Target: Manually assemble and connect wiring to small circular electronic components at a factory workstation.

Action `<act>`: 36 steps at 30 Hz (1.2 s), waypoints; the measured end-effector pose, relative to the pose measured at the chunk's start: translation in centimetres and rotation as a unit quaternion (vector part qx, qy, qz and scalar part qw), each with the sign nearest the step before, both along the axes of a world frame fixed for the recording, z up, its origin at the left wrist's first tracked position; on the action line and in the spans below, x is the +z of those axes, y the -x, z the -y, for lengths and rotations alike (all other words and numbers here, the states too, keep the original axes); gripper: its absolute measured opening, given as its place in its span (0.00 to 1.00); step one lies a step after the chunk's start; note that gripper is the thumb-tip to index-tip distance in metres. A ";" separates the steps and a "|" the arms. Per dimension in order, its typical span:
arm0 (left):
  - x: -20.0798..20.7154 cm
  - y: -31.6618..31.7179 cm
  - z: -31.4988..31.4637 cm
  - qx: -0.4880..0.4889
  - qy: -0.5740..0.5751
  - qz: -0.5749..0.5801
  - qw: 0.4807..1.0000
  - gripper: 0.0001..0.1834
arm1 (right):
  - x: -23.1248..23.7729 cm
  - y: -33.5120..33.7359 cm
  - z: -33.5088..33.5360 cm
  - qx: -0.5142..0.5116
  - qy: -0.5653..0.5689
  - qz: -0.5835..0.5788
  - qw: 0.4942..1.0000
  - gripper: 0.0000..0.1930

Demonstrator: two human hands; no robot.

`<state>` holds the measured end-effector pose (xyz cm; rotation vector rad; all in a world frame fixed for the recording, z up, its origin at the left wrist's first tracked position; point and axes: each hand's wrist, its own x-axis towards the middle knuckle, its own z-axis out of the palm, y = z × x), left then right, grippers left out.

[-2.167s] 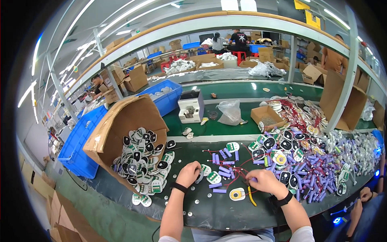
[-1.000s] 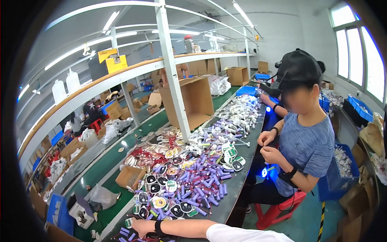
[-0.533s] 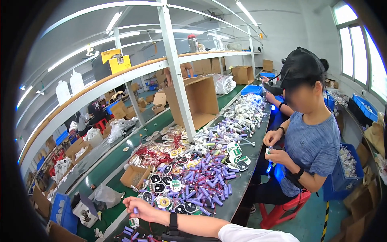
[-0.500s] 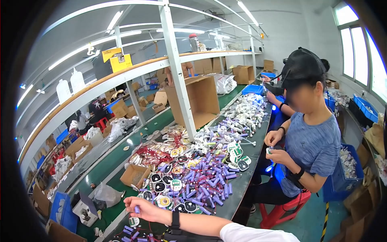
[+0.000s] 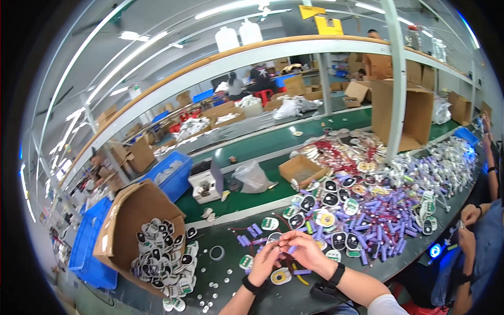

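My left hand (image 5: 264,266) and my right hand (image 5: 308,253) meet over the near edge of the bench, fingertips pinched together. A purple cylindrical battery cell (image 5: 291,250) shows partly under my right fingers; what the left fingertips pinch is too small to make out. Just below the hands lies a white round part with a yellow ring (image 5: 281,276). Beside them rest loose purple cells (image 5: 254,230) with red wires and a white-and-green circuit board (image 5: 270,223). A large heap of purple cells (image 5: 386,226) and black oval panels (image 5: 331,199) spreads to the right.
At left a tipped cardboard box (image 5: 118,226) spills assembled round boards (image 5: 163,257). A grey ring (image 5: 217,253) and small white pieces lie on the bench. Behind stand a small open carton (image 5: 302,170) and a white machine (image 5: 206,181). A co-worker's hands (image 5: 467,231) work at right.
The view has swung left, bringing the tipped box into sight. My right hand has come back from reaching across the bench with a purple cell and now meets my left hand, which was out of view.
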<state>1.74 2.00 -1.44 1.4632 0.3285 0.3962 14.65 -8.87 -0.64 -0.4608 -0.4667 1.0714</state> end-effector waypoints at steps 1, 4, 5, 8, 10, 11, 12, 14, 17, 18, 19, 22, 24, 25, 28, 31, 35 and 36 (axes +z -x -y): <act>0.1 0.1 0.2 0.021 0.001 0.015 1.000 0.16 | -0.1 0.3 0.0 0.012 -0.001 -0.003 1.000 0.10; 1.0 0.4 0.3 0.072 -0.004 0.032 0.997 0.15 | -0.3 0.9 0.0 0.034 0.026 0.054 0.998 0.07; 1.0 0.6 0.1 0.091 -0.039 0.035 0.994 0.16 | -0.2 1.0 0.0 -0.017 0.041 0.208 0.977 0.07; 0.8 0.9 -0.1 0.124 -0.134 0.024 0.983 0.14 | -0.4 1.8 -0.3 -0.064 0.057 0.308 0.947 0.05; 0.6 1.1 0.0 0.153 -0.250 -0.003 0.956 0.10 | 0.1 2.2 -0.2 -0.127 0.107 0.335 0.927 0.06; 0.7 1.1 0.1 0.158 -0.333 0.031 0.929 0.07 | 0.8 2.1 0.2 -0.173 0.110 0.448 0.870 0.09; 0.9 1.2 0.3 0.160 -0.331 0.029 0.929 0.07 | 1.5 2.2 0.3 -0.171 0.111 0.447 0.871 0.09; 2.0 1.3 1.2 0.171 -0.458 0.033 0.872 0.06 | 2.3 2.3 0.6 -0.208 0.094 0.501 0.835 0.10; 2.1 1.5 1.7 0.158 -0.501 0.012 0.851 0.05 | 2.1 2.3 0.9 -0.214 0.090 0.476 0.848 0.10; 2.5 1.5 2.1 0.151 -0.511 -0.005 0.846 0.06 | 2.0 2.2 0.9 -0.215 0.086 0.450 0.863 0.09; 2.4 1.5 2.1 0.153 -0.509 0.017 0.847 0.06 | 1.9 2.1 0.8 -0.227 0.078 0.459 0.855 0.07; 2.1 1.6 1.9 0.150 -0.497 0.016 0.855 0.06 | 1.9 2.2 0.7 -0.212 0.060 0.402 0.889 0.06; 2.2 1.4 1.4 0.147 -0.477 0.042 0.866 0.07 | 2.3 2.3 0.9 -0.181 0.066 0.342 0.920 0.06; 2.3 1.3 1.3 0.144 -0.458 0.069 0.875 0.08 | 2.4 2.3 0.9 -0.149 0.070 0.280 0.946 0.06; 2.9 1.6 1.5 0.146 -0.274 0.044 0.949 0.09 | 2.7 1.1 1.0 -0.119 0.065 0.227 0.964 0.05; 2.6 1.7 1.6 0.140 -0.185 0.059 0.971 0.16 | 2.4 0.3 1.3 -0.096 0.076 0.220 0.968 0.05; 2.2 1.3 1.2 0.096 -0.053 0.093 0.990 0.27 | 1.6 1.0 0.8 -0.144 0.116 0.356 0.916 0.05; 2.0 1.1 1.0 0.081 0.003 0.110 0.991 0.28 | 0.9 1.0 0.6 -0.144 0.120 0.380 0.906 0.05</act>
